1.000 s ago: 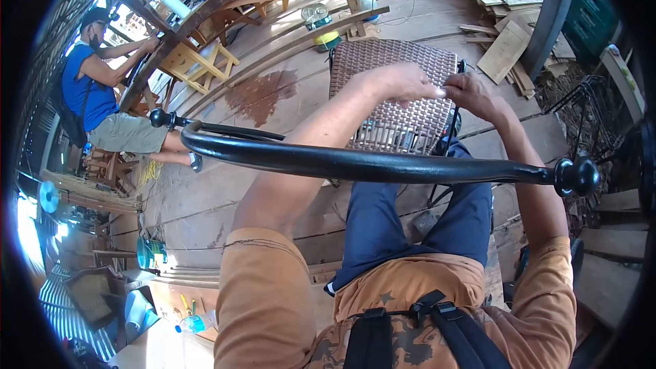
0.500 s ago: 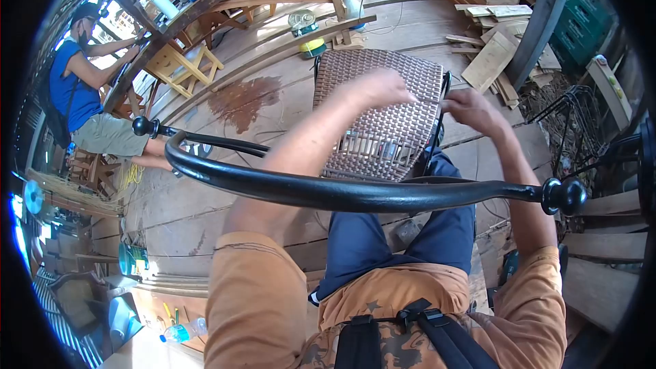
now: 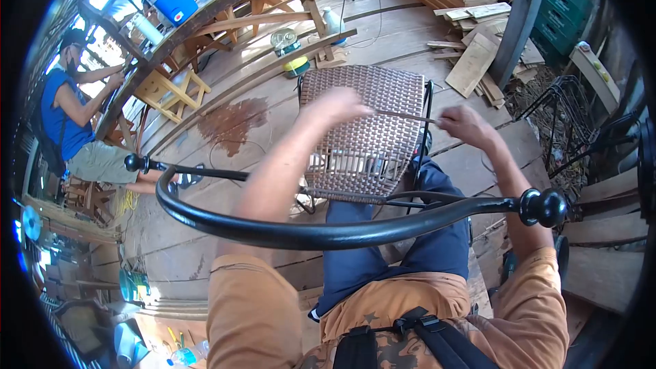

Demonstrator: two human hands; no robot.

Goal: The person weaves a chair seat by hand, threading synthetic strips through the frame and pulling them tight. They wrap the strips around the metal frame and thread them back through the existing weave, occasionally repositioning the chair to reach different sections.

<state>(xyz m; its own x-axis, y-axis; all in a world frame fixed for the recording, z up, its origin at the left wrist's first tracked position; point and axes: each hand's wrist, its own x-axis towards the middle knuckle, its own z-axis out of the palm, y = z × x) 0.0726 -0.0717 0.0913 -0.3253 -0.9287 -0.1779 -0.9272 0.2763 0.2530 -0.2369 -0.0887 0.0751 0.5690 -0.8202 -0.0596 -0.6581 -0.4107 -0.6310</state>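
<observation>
A chair with a brown woven seat (image 3: 369, 137) and a black metal frame stands before me. The frame's curved black rail (image 3: 335, 236) crosses close to the camera, above my forearms. Part of the weave nearest me is open, with gaps between bare strands. Between my hands a thin brown weaving strand (image 3: 403, 116) is stretched over the seat. My left hand (image 3: 344, 104), somewhat blurred, is closed on its left end above the seat. Beyond the seat's right edge, my right hand (image 3: 466, 125) is closed in a fist on the other end.
A person in a blue sleeveless top (image 3: 68, 109) sits at the far left beside a wooden workbench (image 3: 225, 3), with a blue cooler (image 3: 172, 1) on it. Loose boards (image 3: 475, 61) lie at the upper right beside a grey post (image 3: 523, 20). A yellow stool (image 3: 171, 92) stands by the bench.
My hands have moved apart, the left one going left, and the strand now shows taut between them. The view has shifted; the black rail appears lower.
</observation>
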